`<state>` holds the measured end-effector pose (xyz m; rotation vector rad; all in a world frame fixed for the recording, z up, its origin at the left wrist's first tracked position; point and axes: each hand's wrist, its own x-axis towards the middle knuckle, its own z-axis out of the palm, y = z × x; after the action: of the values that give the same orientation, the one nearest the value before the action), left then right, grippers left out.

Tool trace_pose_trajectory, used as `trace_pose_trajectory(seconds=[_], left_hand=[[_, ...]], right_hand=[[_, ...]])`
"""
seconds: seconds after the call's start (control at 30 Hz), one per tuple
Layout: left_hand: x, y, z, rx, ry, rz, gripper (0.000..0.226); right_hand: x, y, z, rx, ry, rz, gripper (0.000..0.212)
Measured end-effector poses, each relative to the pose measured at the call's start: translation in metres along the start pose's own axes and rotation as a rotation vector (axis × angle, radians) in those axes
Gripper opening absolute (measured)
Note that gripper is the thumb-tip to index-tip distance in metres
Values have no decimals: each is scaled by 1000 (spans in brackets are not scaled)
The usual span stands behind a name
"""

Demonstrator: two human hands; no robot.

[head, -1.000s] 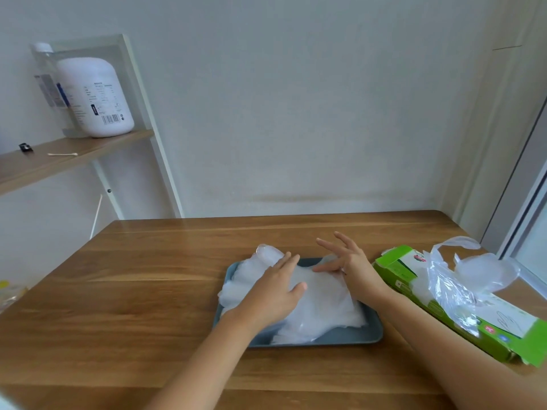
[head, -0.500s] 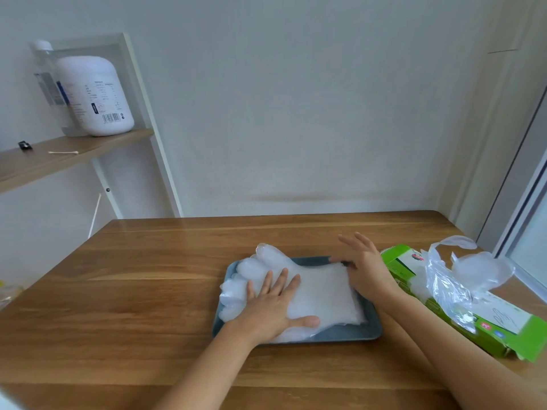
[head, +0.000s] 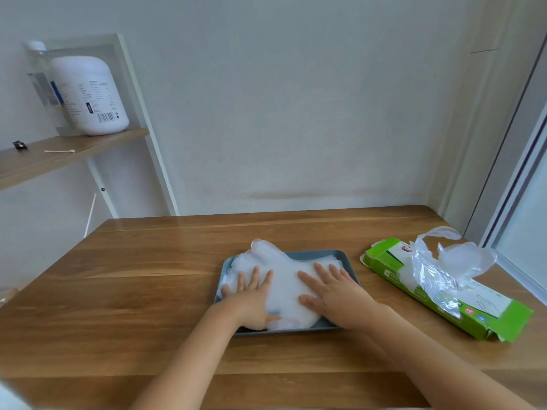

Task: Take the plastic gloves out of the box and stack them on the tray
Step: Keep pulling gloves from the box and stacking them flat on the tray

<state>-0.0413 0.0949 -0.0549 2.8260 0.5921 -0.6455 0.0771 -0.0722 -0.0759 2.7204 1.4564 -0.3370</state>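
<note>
Your left hand (head: 251, 300) lies flat, palm down and fingers spread, on the stack of translucent white plastic gloves (head: 284, 279); it grips nothing, only presses. Your right hand (head: 334, 294) does the same just beside it, flat and unclenched on the right part of the stack, with the two thumbs near each other but apart. That makes two hands, both resting on the one stack.

The stack sits on the single grey-blue rectangular tray (head: 340, 257), which lies on the brown wooden table (head: 133, 291). The layers are too thin and too alike to count. The glove fingers point toward the far left, and their tips overhang the tray's far left corner.

To the right of the tray, apart from it, lies one long green cardboard box (head: 384, 258) on its side, set at an angle, with its near end flap torn open. A bunch of clear plastic gloves (head: 435, 267) spills out of the slot on top; how many are in the bunch cannot be told.

On the wooden wall shelf (head: 59, 155) at the upper left stands one large white plastic jug (head: 88, 96) with a barcode label, and nearer the front lie one cotton swab (head: 59, 150) and one small black object (head: 19, 145).
</note>
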Motion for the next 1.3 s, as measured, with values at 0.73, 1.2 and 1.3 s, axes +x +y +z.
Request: trace_pose_trajectory(seconds=[0.73,1.2,1.3], left_hand=[[-2,166,-25,-642,287,484,56],[34,237,3,-554,385,472,22],[38,238,3,-548,376,474,39]], right_hand=[[-121,76,7,328,657,533,92],[-124,110,-33,564,966,571,29],[-127,119,-66,518,981,546,27]])
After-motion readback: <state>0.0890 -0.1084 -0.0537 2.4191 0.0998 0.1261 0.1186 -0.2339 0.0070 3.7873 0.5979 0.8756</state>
